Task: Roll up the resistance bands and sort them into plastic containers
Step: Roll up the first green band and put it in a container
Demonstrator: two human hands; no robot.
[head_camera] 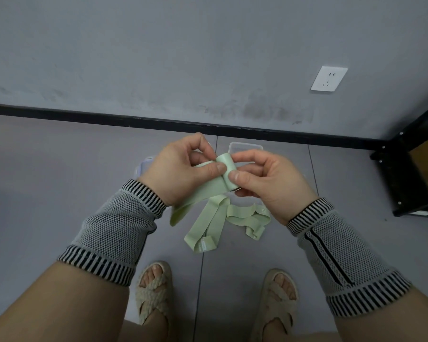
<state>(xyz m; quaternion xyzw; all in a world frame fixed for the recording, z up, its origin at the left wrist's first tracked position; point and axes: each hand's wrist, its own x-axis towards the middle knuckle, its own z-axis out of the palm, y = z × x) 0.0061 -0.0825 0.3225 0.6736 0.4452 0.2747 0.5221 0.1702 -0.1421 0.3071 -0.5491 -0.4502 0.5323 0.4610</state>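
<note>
Seen from the head camera, a pale green resistance band [208, 191] is held up between both hands above the floor. The right hand [264, 178] pinches the small started roll [226, 172], thumb on its near face and fingertips behind it. The left hand [180, 169] pinches the flat strip just beside the roll, thumb on top; the unrolled tail hangs down past the left wrist. Below the fingers, two more green bands [222, 223] lie loose and tangled on the floor. Behind the fingers, clear plastic containers [245, 148] are mostly hidden; their contents cannot be told. The band looks light, thin, soft and springy, so the roll will probably try to unwind if released. Gripping across the roll's full width and keeping the strip taut seems the safest hold.
</note>
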